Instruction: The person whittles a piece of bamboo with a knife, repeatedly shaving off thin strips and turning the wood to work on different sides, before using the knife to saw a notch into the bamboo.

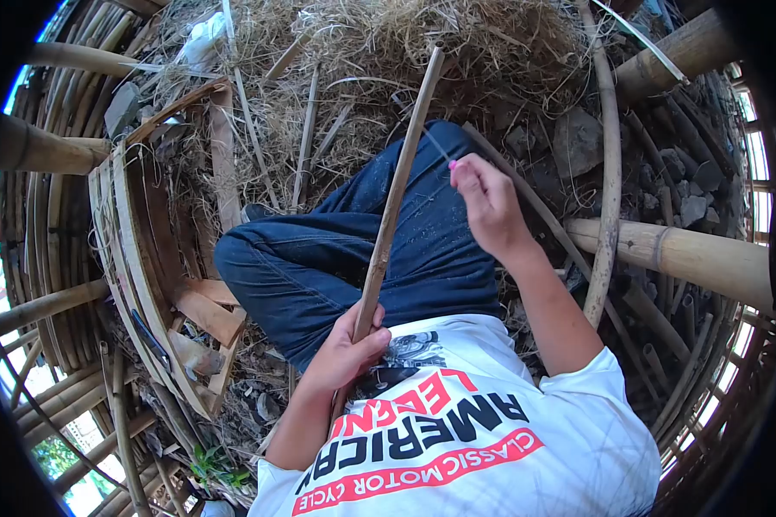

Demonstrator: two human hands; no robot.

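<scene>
A long, narrow wooden strip (403, 164) slants upward from the shirt, its far end above the crossed legs. Around its lower part my left hand (351, 349) is closed, thumb across the wood. To the right of the strip, my right hand (490, 202) is closed on a tool with a pink handle (453, 165). The tool's thin blade is blurred and points up and left toward the strip; whether it touches the wood I cannot tell.
Dry straw (362, 52) covers the ground ahead. A curved wooden frame (129, 267) stands at the left. Bamboo poles (672, 250) and stones (576, 142) lie at the right. A white plastic bag (203, 41) is at the upper left.
</scene>
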